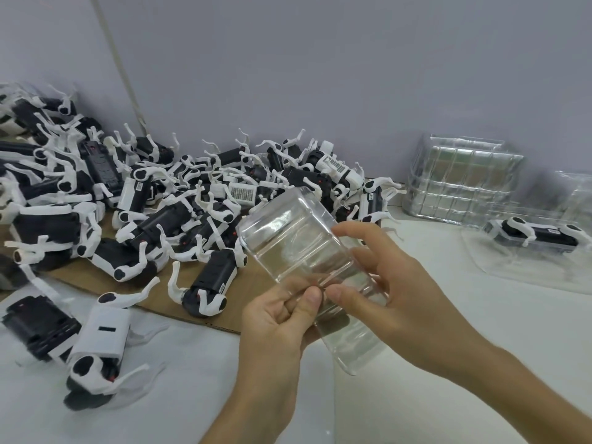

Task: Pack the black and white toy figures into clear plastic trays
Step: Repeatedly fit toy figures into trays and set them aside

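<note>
I hold a clear plastic tray (298, 241) tilted in the air above the table, with no figure in it. My left hand (282, 318) pinches its near rim between thumb and fingers. My right hand (390, 277) grips the tray from the right, thumb on the rim close to the left thumb. A big heap of black and white toy figures (153, 203) covers the left and middle of the table. One figure (541, 237) lies packed in a clear tray (512, 267) at the right.
A stack of clear trays (461, 177) stands against the grey wall at the back right. Brown cardboard (246, 280) lies under the heap. Loose figures (93, 350) lie near the table's front left. White tabletop shows in front and at the right.
</note>
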Available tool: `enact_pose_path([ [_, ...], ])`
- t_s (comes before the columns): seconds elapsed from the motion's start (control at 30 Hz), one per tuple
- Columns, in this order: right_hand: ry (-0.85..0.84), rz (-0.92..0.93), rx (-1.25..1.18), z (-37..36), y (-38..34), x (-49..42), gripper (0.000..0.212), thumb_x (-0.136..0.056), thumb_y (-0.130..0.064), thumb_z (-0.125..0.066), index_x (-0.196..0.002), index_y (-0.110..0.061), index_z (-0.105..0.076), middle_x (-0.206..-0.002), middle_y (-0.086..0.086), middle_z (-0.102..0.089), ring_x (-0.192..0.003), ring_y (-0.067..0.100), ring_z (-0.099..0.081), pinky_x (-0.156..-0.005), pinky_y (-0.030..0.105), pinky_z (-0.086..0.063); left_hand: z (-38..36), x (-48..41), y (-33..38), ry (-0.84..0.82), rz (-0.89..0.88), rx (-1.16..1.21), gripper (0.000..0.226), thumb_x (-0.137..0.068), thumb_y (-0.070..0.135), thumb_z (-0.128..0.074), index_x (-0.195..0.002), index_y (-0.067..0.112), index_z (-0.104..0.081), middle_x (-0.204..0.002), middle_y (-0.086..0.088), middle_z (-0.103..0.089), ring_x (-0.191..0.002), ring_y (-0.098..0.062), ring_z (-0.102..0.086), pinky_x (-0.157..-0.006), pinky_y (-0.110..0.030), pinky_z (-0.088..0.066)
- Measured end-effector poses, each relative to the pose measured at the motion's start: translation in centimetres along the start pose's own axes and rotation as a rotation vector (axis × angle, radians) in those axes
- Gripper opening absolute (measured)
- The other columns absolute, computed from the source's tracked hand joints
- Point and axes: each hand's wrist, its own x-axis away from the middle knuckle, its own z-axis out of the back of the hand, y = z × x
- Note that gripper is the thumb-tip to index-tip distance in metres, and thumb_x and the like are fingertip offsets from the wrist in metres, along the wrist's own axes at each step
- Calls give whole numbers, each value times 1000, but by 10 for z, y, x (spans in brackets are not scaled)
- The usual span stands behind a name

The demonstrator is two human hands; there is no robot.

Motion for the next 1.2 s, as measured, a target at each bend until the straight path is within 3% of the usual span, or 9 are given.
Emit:
enact_pose_path([
  [0.13,1,-31,-14,0,-3,0,52,-84,-31,-78,-122,-44,-46,-98,-2,-73,-83,19,-73,-77,40,-58,0,-1,3,61,4,-28,17,-75,17,-65,-82,22,-80,-84,-18,-75,-76,-30,-74,-57,-21,-56],
  [0.3,67,-87,42,-1,-2,-1,34,-70,-33,-89,-87,-27,-59,-75,-16,-70,-64,-1,-63,-54,10,-43,0,0,5,72,23,-52,13,-72,17,-67,-73,20,-79,-75,-15,-75,-58,-21,-71,-46,-17,-50],
  [0.47,128,-82,-105,-3,-4,0,21,-76,-22,-86,-91,-21,-72,-84,-5,-76,-76,15,-73,-68,39,-59,-1,1,0,-8,58,13,18,-77,23,-67,-88,17,-79,-94,-17,-76,-75,-19,-74,-63,-24,-57],
  [0.6,178,-123,-189,4,-1,-2,11,-80,-14,-80,-89,-17,-74,-83,-1,-77,-79,22,-74,-77,47,-59,-3,-1,-3,-145,100,70,28,-91,20,-56,-111,14,-74,-116,-15,-72,-103,-24,-70,-80,-28,-58],
  [0.87,60,-229,-331,22,5,-7,27,-71,-32,-76,-87,-12,-75,-82,14,-74,-69,18,-69,-59,18,-51,1,-4,0,-316,148,191,35,-98,20,-48,-127,9,-65,-132,-20,-62,-122,-33,-61,-93,-34,-54],
  [1.0,45,-228,-364,23,6,-7,24,-72,-30,-76,-86,-11,-76,-73,4,-71,-58,8,-62,-53,14,-46,4,-5,-1,-370,160,212,36,-98,20,-48,-129,11,-64,-134,-18,-62,-125,-34,-58,-98,-38,-52],
  [1.07,26,-225,-372,25,5,-7,27,-73,-33,-80,-89,-12,-76,-78,5,-73,-64,13,-67,-56,18,-50,5,-6,1,-404,162,233,36,-99,20,-48,-130,12,-63,-129,-14,-66,-123,-30,-60,-98,-37,-52],
  [1.13,4,-236,-376,27,5,-7,33,-73,-36,-84,-95,-13,-76,-91,14,-75,-80,31,-73,-70,38,-59,5,-6,3,-445,170,241,36,-100,20,-47,-133,13,-62,-129,-12,-66,-121,-27,-62,-98,-35,-51],
  [1.2,-13,-238,-393,28,5,-6,36,-72,-39,-79,-98,-13,-76,-98,21,-73,-94,47,-68,-87,60,-53,5,-7,4,-478,176,242,36,-101,21,-50,-135,13,-60,-133,-14,-63,-123,-26,-61,-98,-35,-51],
])
